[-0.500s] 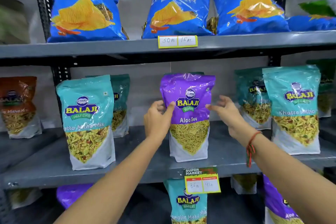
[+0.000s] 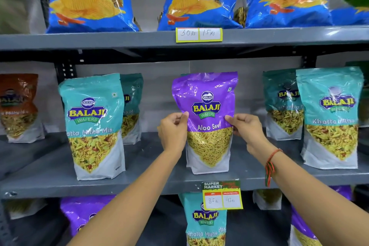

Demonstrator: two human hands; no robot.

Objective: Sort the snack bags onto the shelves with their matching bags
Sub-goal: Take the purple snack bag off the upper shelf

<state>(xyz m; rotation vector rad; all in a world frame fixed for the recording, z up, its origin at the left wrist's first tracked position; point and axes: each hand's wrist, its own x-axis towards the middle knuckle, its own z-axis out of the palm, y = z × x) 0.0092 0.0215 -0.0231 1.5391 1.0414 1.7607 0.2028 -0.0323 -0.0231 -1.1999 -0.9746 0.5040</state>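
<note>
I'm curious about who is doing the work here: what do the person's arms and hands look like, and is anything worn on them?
Both forearms are bare, with no sleeves or gloves in view. The left hand wears nothing visible. Below the right hand, a thin thread bracelet of red and green strands circles the wrist, loose ends hanging down.

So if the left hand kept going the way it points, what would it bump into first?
The left hand already pinches the purple bag's left edge. Going on, forward and up, it would likely press into that bag first, then a teal bag peeking up behind it or the back wall, though depth is hard to judge.
</note>
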